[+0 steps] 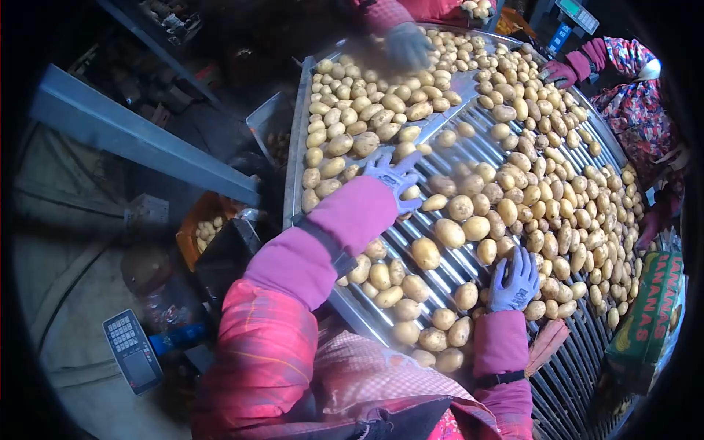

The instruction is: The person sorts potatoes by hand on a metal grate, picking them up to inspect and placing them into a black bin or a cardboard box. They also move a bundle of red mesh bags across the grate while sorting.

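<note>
Many potatoes (pixel 449 232) lie over a roller table (pixel 469 128) with shiny metal rollers. My left hand (pixel 396 176), in a lavender glove, reaches across to its left side with fingers spread, and potatoes touch it around the fingertips. Closer to my body, my right hand (pixel 515 281) rests among the potatoes in a matching glove. Its fingers are stretched out and the thumb stands apart. Neither palm shows, so anything under them is hidden.
Across the table a co-worker's grey-gloved hand (pixel 409 46) is blurred; another person's dark pink glove (pixel 559 74) touches potatoes at the right. A green banana box (pixel 649 315) stands at the right edge. A metal beam (pixel 147 139), orange crate (pixel 194 235) and scale (pixel 132 350) are at the left.
</note>
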The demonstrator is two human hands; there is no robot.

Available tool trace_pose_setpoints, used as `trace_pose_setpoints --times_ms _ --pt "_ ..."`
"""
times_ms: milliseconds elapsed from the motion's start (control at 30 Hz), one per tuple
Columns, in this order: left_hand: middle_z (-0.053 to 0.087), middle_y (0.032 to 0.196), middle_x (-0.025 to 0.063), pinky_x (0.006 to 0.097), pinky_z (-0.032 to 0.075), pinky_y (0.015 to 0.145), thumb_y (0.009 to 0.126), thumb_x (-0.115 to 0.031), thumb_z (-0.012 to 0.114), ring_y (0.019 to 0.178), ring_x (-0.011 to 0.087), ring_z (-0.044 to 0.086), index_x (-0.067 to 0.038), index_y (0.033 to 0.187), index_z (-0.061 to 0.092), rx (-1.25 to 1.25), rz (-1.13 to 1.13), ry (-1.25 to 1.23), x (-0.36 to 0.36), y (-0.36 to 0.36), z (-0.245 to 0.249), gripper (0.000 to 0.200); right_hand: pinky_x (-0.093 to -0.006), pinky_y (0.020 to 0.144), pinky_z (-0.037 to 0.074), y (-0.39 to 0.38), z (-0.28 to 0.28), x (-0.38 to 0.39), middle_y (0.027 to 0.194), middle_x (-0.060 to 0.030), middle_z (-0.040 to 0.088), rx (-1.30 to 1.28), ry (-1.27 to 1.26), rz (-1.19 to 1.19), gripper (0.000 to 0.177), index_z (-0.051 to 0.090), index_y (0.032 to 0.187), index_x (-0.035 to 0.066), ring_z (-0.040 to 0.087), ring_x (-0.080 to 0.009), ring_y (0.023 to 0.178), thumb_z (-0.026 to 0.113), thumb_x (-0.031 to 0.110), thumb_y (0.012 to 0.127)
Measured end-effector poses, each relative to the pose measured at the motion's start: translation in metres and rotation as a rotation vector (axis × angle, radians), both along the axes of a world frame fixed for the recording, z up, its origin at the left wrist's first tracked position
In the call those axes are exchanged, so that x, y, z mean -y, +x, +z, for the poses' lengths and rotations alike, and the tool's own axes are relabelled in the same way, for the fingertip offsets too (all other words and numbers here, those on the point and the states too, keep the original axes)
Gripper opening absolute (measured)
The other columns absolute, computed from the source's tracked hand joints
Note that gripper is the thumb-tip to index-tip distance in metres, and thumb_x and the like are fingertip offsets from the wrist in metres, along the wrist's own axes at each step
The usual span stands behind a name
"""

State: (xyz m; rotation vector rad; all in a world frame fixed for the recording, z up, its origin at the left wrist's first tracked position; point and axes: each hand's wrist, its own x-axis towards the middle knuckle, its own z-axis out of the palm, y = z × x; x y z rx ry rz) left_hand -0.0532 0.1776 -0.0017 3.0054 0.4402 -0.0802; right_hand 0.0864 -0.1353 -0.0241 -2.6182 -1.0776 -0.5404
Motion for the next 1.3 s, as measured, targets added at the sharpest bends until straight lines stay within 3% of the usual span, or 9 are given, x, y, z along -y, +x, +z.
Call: trace_pose_setpoints --times_ms 300,433,500,667,733,800,900,1000,1300 --pt "0.049 0.129 0.0219 0.0416 0.041 0.1 0.082 -0.042 0.062 0.119 0.0334 0.048 -0.01 0.13 0.051 0.174 0.435 -0.647 -0.072 -0.047 0.035 0.059 -0.0441 0.1 0.036 -0.001 0.001 -0.002 0.125 -0.0102 0.056 -0.016 -0.019 -0.014 0.039 0.058 0.12 0.009 0.048 -0.0298 0.121 0.061 0.023 0.084" --pt "0.048 0.129 0.0219 0.0459 0.043 0.096 0.074 -0.042 0.07 0.118 0.0352 0.049 -0.014 0.132 0.05 0.398 0.244 -0.11 -0.095 -0.011 -0.019 0.068 -0.0436 0.1 0.036 0.0 0.002 -0.002 0.125 -0.0099 0.057 -0.04 -0.028 -0.026 0.039 0.058 0.12 0.01 0.048 -0.0294 0.121 0.06 0.023 0.084" --pt "0.045 0.131 0.0224 0.0471 0.044 0.094 0.064 -0.044 0.077 0.117 0.0391 0.048 -0.02 0.13 0.052 -0.065 0.273 0.012 -0.076 0.006 0.01 0.075 -0.0435 0.101 0.035 0.0 0.002 -0.001 0.125 -0.0089 0.056 -0.052 -0.028 -0.028 0.038 0.059 0.119 0.011 0.048 -0.0285 0.122 0.06 0.024 0.084" --pt "0.047 0.129 0.0232 0.0461 0.046 0.092 0.062 -0.047 0.077 0.112 0.0413 0.052 -0.021 0.128 0.054 -0.264 0.348 -0.131 -0.108 0.012 -0.007 0.074 -0.0437 0.101 0.035 0.003 -0.001 0.0 0.125 -0.0082 0.056 -0.058 -0.004 -0.028 0.038 0.059 0.119 0.011 0.048 -0.0281 0.122 0.06 0.024 0.083" --pt "0.057 0.116 0.0224 0.0451 0.048 0.089 0.072 -0.044 0.071 0.104 0.038 0.058 -0.016 0.125 0.056 0.047 0.54 -0.301 -0.122 0.002 -0.03 0.062 -0.0437 0.101 0.035 0.004 -0.001 0.0 0.125 -0.0084 0.057 -0.053 0.002 -0.031 0.038 0.059 0.119 0.011 0.048 -0.0282 0.122 0.06 0.023 0.083" --pt "0.063 0.104 0.0217 0.0433 0.049 0.087 0.08 -0.043 0.065 0.1 0.0346 0.061 -0.013 0.123 0.057 0.179 0.198 -0.149 -0.134 -0.016 -0.038 0.054 -0.0437 0.101 0.035 0.003 -0.001 0.0 0.124 -0.0086 0.057 -0.049 -0.001 -0.012 0.038 0.059 0.119 0.011 0.048 -0.0284 0.121 0.06 0.023 0.083" --pt "0.064 0.108 0.0185 0.0413 0.048 0.085 0.077 -0.043 0.068 0.099 0.0353 0.061 -0.01 0.122 0.058 0.049 0.361 -0.855 -0.13 -0.022 -0.02 0.056 -0.0438 0.1 0.036 0.002 0.002 -0.001 0.123 -0.0096 0.057 -0.042 -0.018 -0.015 0.037 0.058 0.119 0.01 0.049 -0.029 0.12 0.06 0.022 0.084" --pt "0.065 0.105 0.0143 0.0405 0.047 0.086 0.073 -0.044 0.07 0.096 0.0347 0.061 -0.009 0.12 0.059 -0.142 0.153 -0.225 -0.1 -0.036 0.004 0.06 -0.044 0.1 0.036 0.002 0.0 -0.001 0.123 -0.0102 0.057 -0.035 -0.012 -0.014 0.036 0.058 0.119 0.01 0.049 -0.0296 0.12 0.06 0.021 0.085" --pt "0.062 0.108 0.0148 0.0439 0.045 0.087 0.071 -0.039 0.07 0.105 0.0325 0.057 -0.011 0.112 0.062 -0.088 0.427 -0.5 -0.063 -0.004 -0.021 0.05 -0.0443 0.099 0.036 0.002 -0.001 -0.003 0.123 -0.0107 0.057 -0.016 0.004 -0.003 0.037 0.058 0.12 0.009 0.049 -0.0295 0.12 0.061 0.022 0.085"
